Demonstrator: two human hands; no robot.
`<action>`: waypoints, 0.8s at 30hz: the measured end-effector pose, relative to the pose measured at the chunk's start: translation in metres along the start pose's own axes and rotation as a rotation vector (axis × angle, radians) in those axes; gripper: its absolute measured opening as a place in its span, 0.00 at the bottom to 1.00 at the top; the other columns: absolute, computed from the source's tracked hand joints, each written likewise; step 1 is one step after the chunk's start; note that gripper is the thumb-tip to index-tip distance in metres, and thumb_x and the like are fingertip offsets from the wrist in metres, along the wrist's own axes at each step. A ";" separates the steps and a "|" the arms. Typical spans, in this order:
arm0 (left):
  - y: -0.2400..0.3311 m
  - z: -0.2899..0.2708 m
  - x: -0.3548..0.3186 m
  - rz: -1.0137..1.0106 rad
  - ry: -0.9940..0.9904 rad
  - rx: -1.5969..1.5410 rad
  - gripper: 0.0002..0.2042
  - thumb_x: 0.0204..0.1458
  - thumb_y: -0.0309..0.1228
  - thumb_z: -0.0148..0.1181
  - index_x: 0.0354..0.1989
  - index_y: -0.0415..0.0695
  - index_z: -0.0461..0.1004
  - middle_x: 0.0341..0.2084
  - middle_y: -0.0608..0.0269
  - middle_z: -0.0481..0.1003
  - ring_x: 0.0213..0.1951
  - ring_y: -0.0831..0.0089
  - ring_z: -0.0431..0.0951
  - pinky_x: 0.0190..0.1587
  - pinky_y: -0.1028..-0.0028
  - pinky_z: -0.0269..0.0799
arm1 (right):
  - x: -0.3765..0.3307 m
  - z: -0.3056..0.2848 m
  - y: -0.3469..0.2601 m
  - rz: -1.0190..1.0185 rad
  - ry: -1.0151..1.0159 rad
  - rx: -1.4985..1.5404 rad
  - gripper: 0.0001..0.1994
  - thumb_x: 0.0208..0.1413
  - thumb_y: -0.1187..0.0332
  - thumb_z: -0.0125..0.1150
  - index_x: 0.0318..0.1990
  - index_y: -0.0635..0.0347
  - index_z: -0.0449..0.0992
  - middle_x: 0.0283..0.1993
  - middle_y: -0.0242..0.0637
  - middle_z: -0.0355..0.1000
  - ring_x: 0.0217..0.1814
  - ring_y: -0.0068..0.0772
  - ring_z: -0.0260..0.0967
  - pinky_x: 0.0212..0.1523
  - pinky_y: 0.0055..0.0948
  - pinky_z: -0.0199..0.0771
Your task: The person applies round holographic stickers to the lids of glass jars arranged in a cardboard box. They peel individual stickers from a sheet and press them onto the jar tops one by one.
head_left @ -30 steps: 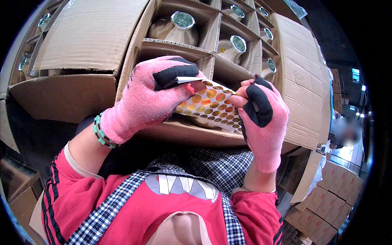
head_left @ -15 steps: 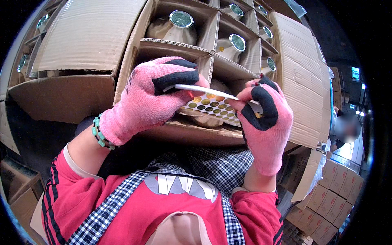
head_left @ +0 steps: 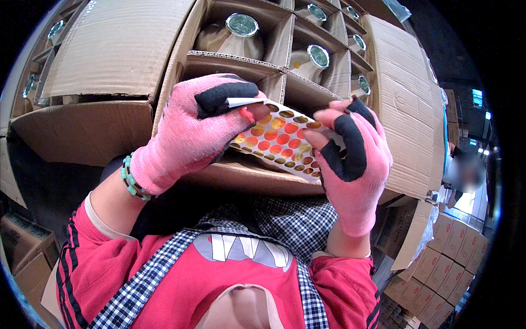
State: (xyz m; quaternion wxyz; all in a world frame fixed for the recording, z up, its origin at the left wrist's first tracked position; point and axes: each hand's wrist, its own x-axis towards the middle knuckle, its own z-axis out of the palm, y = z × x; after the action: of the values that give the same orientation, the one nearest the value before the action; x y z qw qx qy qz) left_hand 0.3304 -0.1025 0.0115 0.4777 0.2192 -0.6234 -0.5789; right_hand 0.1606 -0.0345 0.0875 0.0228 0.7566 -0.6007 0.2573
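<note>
A white sticker sheet with rows of round, shiny gold-orange dots is held up between my two gloved hands. My left hand, in a pink glove with black-covered fingers, pinches its left end, where a corner curls over. At its right end is my right hand, gloved alike with bare fingertips; its thumb lies against the dotted face and the forefinger is at the upper edge. Whether a single dot is between those fingertips cannot be made out. Just beyond stands an open carton with cardboard dividers, partly hidden by hands and sheet.
Glass jars sit in the carton's cells, among them a large jar and a smaller-looking jar with a gold dot. Carton flaps spread left and right. Stacked boxes stand lower right; a person is at the far right.
The sheet has tilted so its dotted face shows more fully, where before its upper edge was nearly edge-on. My right fingertips have shifted slightly and loosened apart a little.
</note>
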 end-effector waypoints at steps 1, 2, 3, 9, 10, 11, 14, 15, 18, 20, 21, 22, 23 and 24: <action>0.001 0.000 0.000 -0.033 0.012 -0.011 0.07 0.42 0.23 0.58 0.31 0.36 0.73 0.25 0.63 0.73 0.31 0.79 0.72 0.35 0.80 0.68 | 0.000 0.000 0.000 -0.041 0.012 -0.011 0.08 0.30 0.79 0.61 0.24 0.61 0.72 0.26 0.33 0.70 0.39 0.37 0.67 0.41 0.32 0.65; 0.002 -0.001 0.000 -0.066 0.022 -0.024 0.07 0.42 0.23 0.57 0.31 0.36 0.73 0.25 0.63 0.73 0.31 0.80 0.72 0.35 0.80 0.68 | 0.000 0.000 0.001 -0.082 0.024 -0.024 0.08 0.30 0.78 0.61 0.24 0.61 0.72 0.26 0.33 0.70 0.39 0.38 0.67 0.42 0.32 0.65; 0.002 -0.001 0.000 -0.098 0.032 -0.037 0.07 0.42 0.23 0.57 0.31 0.36 0.73 0.25 0.64 0.73 0.31 0.81 0.72 0.35 0.81 0.68 | 0.000 0.000 0.002 -0.122 0.036 -0.038 0.09 0.30 0.78 0.62 0.24 0.61 0.72 0.27 0.33 0.70 0.40 0.38 0.67 0.42 0.32 0.65; 0.005 0.000 0.001 -0.157 0.013 -0.111 0.07 0.43 0.23 0.57 0.31 0.36 0.73 0.25 0.64 0.73 0.31 0.82 0.71 0.34 0.82 0.67 | -0.001 -0.001 0.003 -0.157 0.045 -0.045 0.08 0.31 0.79 0.61 0.23 0.61 0.71 0.27 0.35 0.70 0.40 0.38 0.67 0.44 0.33 0.65; 0.004 0.000 0.001 -0.161 0.002 -0.085 0.08 0.43 0.23 0.57 0.33 0.36 0.72 0.27 0.64 0.73 0.32 0.81 0.71 0.35 0.81 0.68 | -0.001 0.000 0.004 -0.153 0.039 -0.044 0.07 0.31 0.79 0.60 0.23 0.61 0.71 0.27 0.36 0.70 0.41 0.39 0.67 0.44 0.33 0.64; 0.003 -0.002 0.001 -0.165 -0.006 -0.057 0.09 0.43 0.24 0.58 0.34 0.36 0.72 0.29 0.63 0.73 0.33 0.80 0.72 0.36 0.81 0.68 | 0.001 0.001 0.005 -0.152 0.033 -0.042 0.07 0.31 0.79 0.60 0.22 0.61 0.70 0.28 0.36 0.70 0.41 0.39 0.67 0.45 0.33 0.64; 0.001 -0.005 0.001 -0.242 -0.009 -0.018 0.08 0.43 0.24 0.57 0.33 0.37 0.72 0.29 0.63 0.73 0.33 0.79 0.72 0.37 0.81 0.68 | 0.005 0.001 0.006 -0.125 0.041 0.103 0.07 0.32 0.81 0.58 0.22 0.62 0.70 0.30 0.38 0.71 0.41 0.39 0.67 0.46 0.35 0.63; 0.001 -0.005 0.002 -0.278 0.000 -0.010 0.08 0.43 0.24 0.57 0.33 0.37 0.73 0.29 0.64 0.73 0.33 0.80 0.72 0.37 0.81 0.68 | 0.006 -0.001 0.009 -0.119 0.065 0.186 0.07 0.33 0.82 0.56 0.23 0.62 0.70 0.33 0.40 0.71 0.43 0.38 0.66 0.47 0.36 0.63; -0.006 0.001 0.005 -0.335 -0.210 0.088 0.07 0.41 0.26 0.58 0.30 0.39 0.74 0.23 0.65 0.72 0.28 0.81 0.69 0.31 0.80 0.66 | 0.027 0.004 0.024 -0.022 0.157 0.354 0.06 0.32 0.79 0.60 0.22 0.61 0.71 0.37 0.38 0.70 0.40 0.35 0.67 0.43 0.28 0.64; -0.008 0.002 0.004 -0.365 -0.340 0.133 0.07 0.38 0.25 0.57 0.27 0.39 0.73 0.21 0.62 0.71 0.26 0.76 0.70 0.30 0.77 0.65 | 0.066 0.027 0.037 -0.008 0.009 0.349 0.06 0.36 0.73 0.60 0.25 0.62 0.73 0.38 0.38 0.69 0.41 0.40 0.66 0.44 0.29 0.64; -0.010 0.004 0.004 -0.225 -0.393 0.152 0.06 0.38 0.25 0.56 0.27 0.39 0.73 0.21 0.60 0.71 0.26 0.74 0.71 0.30 0.76 0.65 | 0.082 0.040 0.039 -0.081 -0.097 0.290 0.06 0.38 0.72 0.60 0.26 0.63 0.73 0.42 0.37 0.68 0.41 0.34 0.65 0.44 0.26 0.63; -0.013 0.004 0.003 -0.087 -0.435 0.172 0.06 0.37 0.24 0.56 0.27 0.39 0.73 0.21 0.59 0.71 0.26 0.71 0.71 0.30 0.75 0.66 | 0.096 0.057 0.038 -0.159 -0.208 0.235 0.06 0.41 0.72 0.61 0.27 0.64 0.72 0.45 0.36 0.67 0.42 0.28 0.65 0.45 0.23 0.63; -0.015 0.003 0.001 -0.124 -0.452 0.158 0.07 0.36 0.25 0.55 0.26 0.39 0.72 0.21 0.57 0.71 0.27 0.67 0.72 0.31 0.73 0.66 | 0.107 0.075 0.040 -0.206 -0.268 0.209 0.07 0.40 0.71 0.61 0.27 0.63 0.72 0.44 0.37 0.66 0.42 0.31 0.65 0.45 0.25 0.63; -0.015 0.003 0.000 -0.135 -0.452 0.156 0.07 0.36 0.25 0.55 0.26 0.39 0.72 0.21 0.57 0.71 0.28 0.67 0.72 0.31 0.73 0.66 | 0.115 0.095 0.043 -0.254 -0.329 0.185 0.07 0.39 0.70 0.61 0.27 0.62 0.72 0.44 0.38 0.66 0.42 0.34 0.65 0.44 0.27 0.63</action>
State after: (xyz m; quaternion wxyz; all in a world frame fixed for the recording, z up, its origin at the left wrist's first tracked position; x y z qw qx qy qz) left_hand 0.3238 -0.1050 -0.0020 0.2678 0.1616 -0.7413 -0.5938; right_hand 0.1721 -0.1819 0.0417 -0.1127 0.8567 -0.4702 0.1797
